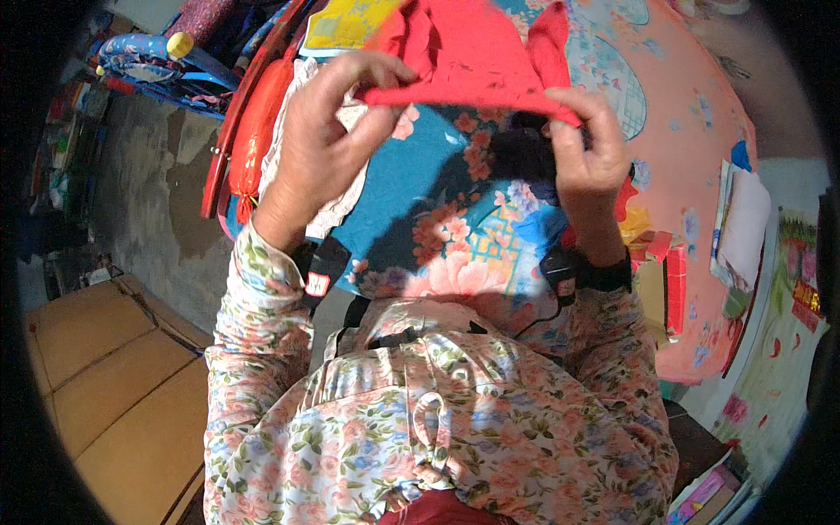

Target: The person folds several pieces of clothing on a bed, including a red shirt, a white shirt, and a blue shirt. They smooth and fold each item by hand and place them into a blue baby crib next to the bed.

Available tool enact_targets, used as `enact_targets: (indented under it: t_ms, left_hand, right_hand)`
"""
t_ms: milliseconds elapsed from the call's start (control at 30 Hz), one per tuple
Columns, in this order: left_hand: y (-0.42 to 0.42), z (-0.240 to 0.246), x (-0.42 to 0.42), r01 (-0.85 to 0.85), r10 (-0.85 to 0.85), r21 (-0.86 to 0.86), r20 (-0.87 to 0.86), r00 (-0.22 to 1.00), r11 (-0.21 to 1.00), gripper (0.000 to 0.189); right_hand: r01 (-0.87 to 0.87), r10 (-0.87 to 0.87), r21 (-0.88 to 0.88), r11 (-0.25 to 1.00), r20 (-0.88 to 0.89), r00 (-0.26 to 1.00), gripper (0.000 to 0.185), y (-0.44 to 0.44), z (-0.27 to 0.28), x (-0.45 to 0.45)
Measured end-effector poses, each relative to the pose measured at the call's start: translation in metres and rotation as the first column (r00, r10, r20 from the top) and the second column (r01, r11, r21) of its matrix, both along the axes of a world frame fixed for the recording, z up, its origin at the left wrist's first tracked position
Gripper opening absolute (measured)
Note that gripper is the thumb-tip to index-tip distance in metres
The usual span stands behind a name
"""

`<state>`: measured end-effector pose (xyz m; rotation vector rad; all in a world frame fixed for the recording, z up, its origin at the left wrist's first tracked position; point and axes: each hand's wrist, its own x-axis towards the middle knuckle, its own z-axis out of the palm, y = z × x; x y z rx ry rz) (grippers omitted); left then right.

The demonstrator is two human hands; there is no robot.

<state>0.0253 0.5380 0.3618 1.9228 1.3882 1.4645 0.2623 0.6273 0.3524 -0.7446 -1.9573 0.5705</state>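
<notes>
A red garment (pixel 476 49) is stretched between my two hands, its near edge pulled nearly straight. My left hand (pixel 335 125) pinches the left end of that edge between thumb and fingers. At the right end, my right hand (pixel 587 141) grips the corner in the same way. The far part of the garment runs past the top of the picture. Below it spreads a blue and pink floral bed cover (pixel 453 262), partly in shadow. Something dark (pixel 525 147) lies beside my right hand; I cannot tell what it is.
A shiny red-orange bag (pixel 256 138) lies along a red wooden rail (pixel 223 157) at the left. Pale patterned cloth (pixel 338 207) and yellow cloth (pixel 341 26) are near it. At right are an open cardboard box (pixel 663 282) and folded white material (pixel 745 230). Brown cartons (pixel 118 367) stand lower left.
</notes>
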Motion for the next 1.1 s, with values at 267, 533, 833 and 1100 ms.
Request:
enact_targets:
  t_ms: [267,533,833,1100]
  left_hand:
    - [-0.075,-0.143,0.027,-0.051,-0.068,-0.234,-0.475,0.877,0.971,0.026]
    - [-0.161,-0.237,0.028,-0.165,0.024,-0.575,-0.245,0.969,0.802,0.02]
    - [-0.089,-0.258,0.012,0.182,0.673,-0.894,0.432,0.6,0.41,0.026]
    - [-0.097,-0.249,0.01,0.311,0.705,-0.826,0.563,0.43,0.47,0.022]
  right_hand:
    - [-0.031,0.133,-0.204,0.978,0.508,0.851,0.021,-0.066,-0.142,0.038]
    - [0.142,0.1,-0.659,0.739,0.316,0.944,0.026,-0.093,-0.255,0.103]
    - [0.108,-0.297,-0.98,0.169,0.054,0.953,0.028,-0.034,-0.265,0.04]
    - [0.047,-0.388,-0.844,0.534,-0.196,0.901,0.015,-0.044,-0.265,0.07]
